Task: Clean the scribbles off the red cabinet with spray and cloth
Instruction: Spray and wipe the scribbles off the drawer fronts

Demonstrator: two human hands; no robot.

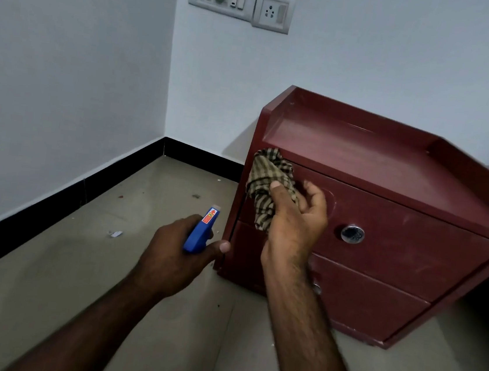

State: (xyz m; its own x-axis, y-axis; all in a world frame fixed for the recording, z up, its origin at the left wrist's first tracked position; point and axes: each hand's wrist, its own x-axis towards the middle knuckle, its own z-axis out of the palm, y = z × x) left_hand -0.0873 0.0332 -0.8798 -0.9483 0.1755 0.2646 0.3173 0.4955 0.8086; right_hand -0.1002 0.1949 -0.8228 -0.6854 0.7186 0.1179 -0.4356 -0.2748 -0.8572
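A small red cabinet (pixel 399 233) with two drawers stands on the floor against the back wall. My right hand (pixel 297 219) holds a brown checked cloth (pixel 268 182) bunched against the upper drawer's top left corner, thumb on the cloth. My left hand (pixel 181 251) grips a blue spray bottle (pixel 201 232) just left of the cabinet's front left edge; only the bottle's head with a red label shows, its nozzle pointing away from me. No scribbles can be made out on the drawer front.
A round metal knob (pixel 352 234) sits mid upper drawer; a second knob (pixel 316 288) is partly hidden by my right forearm. A switch panel and socket (pixel 242 2) are on the wall above. Small scraps (pixel 115 234) litter the grey floor near the black skirting.
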